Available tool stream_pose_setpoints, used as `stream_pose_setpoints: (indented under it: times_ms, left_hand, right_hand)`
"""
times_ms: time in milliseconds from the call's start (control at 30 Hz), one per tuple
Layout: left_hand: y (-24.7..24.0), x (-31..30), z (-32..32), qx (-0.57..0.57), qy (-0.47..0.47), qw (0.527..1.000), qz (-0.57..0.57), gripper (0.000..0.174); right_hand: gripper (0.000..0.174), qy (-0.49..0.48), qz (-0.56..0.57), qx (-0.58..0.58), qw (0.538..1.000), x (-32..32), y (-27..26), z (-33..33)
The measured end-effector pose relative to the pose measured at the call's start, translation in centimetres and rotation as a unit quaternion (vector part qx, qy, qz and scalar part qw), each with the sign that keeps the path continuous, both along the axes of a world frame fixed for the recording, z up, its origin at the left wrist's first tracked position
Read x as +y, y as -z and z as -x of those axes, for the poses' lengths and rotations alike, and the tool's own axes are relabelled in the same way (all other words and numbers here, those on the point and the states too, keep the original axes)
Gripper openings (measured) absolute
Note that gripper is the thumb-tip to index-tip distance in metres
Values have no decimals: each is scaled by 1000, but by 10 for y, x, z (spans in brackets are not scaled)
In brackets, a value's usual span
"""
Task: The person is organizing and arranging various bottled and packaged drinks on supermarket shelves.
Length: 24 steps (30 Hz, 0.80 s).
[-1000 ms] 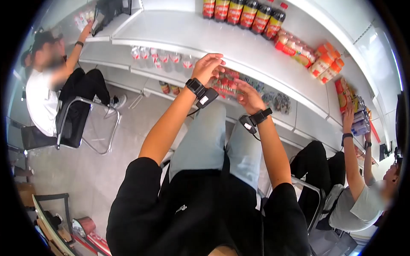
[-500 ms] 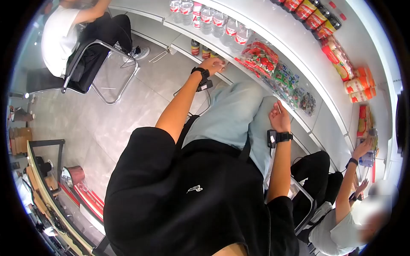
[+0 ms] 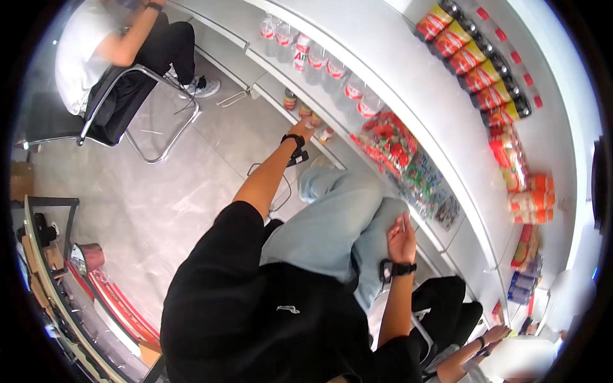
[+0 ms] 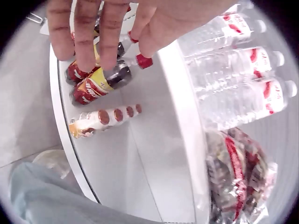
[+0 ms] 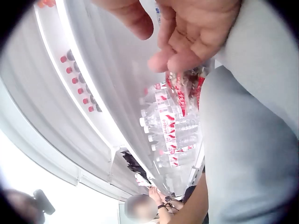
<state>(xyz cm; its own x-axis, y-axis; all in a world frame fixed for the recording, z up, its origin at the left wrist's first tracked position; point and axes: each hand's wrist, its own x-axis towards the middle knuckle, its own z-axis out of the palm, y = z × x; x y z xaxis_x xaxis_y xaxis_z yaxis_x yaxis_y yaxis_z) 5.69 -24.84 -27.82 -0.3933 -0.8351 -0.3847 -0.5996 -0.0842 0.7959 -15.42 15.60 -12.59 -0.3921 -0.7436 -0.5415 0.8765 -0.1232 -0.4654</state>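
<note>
My left hand (image 3: 304,130) reaches down to the lower shelf, at a dark drink bottle (image 4: 97,86) with a red cap and a red-and-yellow label. In the left wrist view its fingers (image 4: 84,44) stretch over the row of these bottles, and the thumb is right by a red cap. Beside them stands a short row of white bottles (image 4: 105,119) with brown-red caps. My right hand (image 3: 401,241) is over my right thigh, palm up, with loosely curled fingers and nothing in it.
Clear water bottles (image 3: 335,69) and red and green bagged goods (image 3: 389,143) fill the shelf above. Dark bottles (image 3: 477,70) line the upper shelf. A person sits on a chair (image 3: 108,105) at left; another person's arm (image 3: 469,354) shows at lower right.
My left hand has gone from above the middle shelf down to the lower-shelf bottles. My right hand has drawn back to my thigh. The head view has swung left and down.
</note>
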Motion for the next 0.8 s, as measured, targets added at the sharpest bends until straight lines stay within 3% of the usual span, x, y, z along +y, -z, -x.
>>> stream_pose_setpoints:
  times_ms: [33,67,167,200,267,333,400,533,600,667,767,800]
  left_hand:
    - [42,-12,7,14,-19,999,27,54]
    - [53,-22,15,25,-26,999,26,58]
    - [71,-42,36,72,-48,996,-14,67]
    - [101,-50,45,148,-68,986,-34,68]
    - [125,-58,62,38,-98,994,32,60]
    - [113,-61,74,-25,-59,997,30,52]
    - [106,-62,80,-82,49,986,138,44]
    - [104,-69,87,-236,168,938,189,40]
    - [128,-79,89,-212,105,962,136,46]
    - [185,-91,88,-108,-5,981,159,51]
    - [187,-98,79,-110,12,991,72,45]
    - [156,-89,77,-163,18,980,109,41]
  right_hand:
    - [41,10,0,-23,1000,-5,-5,-3]
    - [40,27,2,-43,999,-8,-8,-6]
    - [38,-40,15,-6,999,-10,5,0]
    - [37,-70,23,-1,997,-10,6,1]
    - [37,-71,1,0,997,-9,6,5]
    - [36,-67,-15,-9,998,-5,6,11]
    - [36,-56,-23,-32,998,-2,5,17]
    - [36,-60,-15,-35,997,1,2,23]
    - [36,-57,-12,-41,997,4,4,24]
    - [36,-56,-6,-36,998,3,6,25]
    - [36,-64,-11,-31,997,3,4,25]
    - [36,-60,-14,-29,998,2,3,24]
